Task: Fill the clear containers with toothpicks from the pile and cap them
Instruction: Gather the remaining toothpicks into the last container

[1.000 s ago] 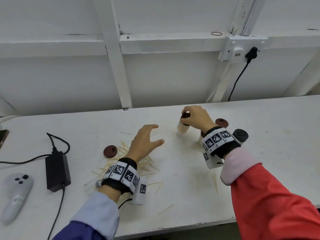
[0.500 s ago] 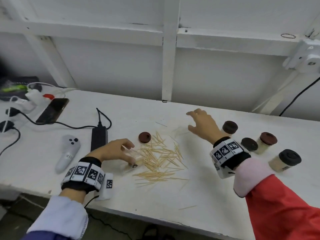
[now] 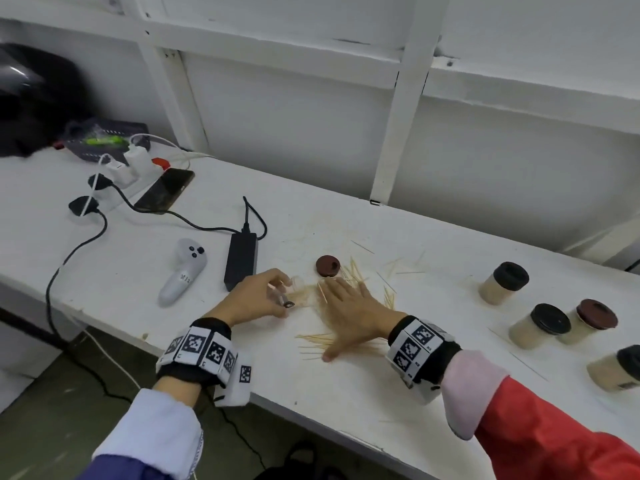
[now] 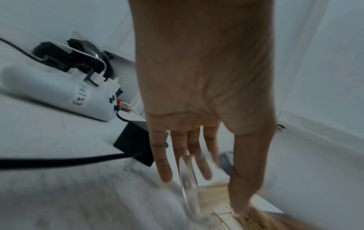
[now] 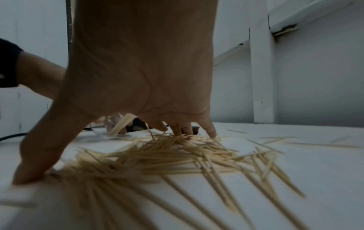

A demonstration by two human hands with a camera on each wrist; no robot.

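Filling step in hand: left hand (image 3: 254, 299) gripped the clear plastic container (image 3: 281, 296) at frame centre; right hand (image 3: 349, 311), fingers spread flat, pressed the pale wooden toothpick pile (image 5: 167, 154) on the white tabletop (image 3: 346, 386). Next (judged): gathering a bundle.

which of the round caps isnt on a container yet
The dark red round cap lying flat on the white table beside the toothpick pile; the other four caps sit on filled containers at the right.

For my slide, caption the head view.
Left hand holds a clear container while right hand spreads over the toothpick pile.
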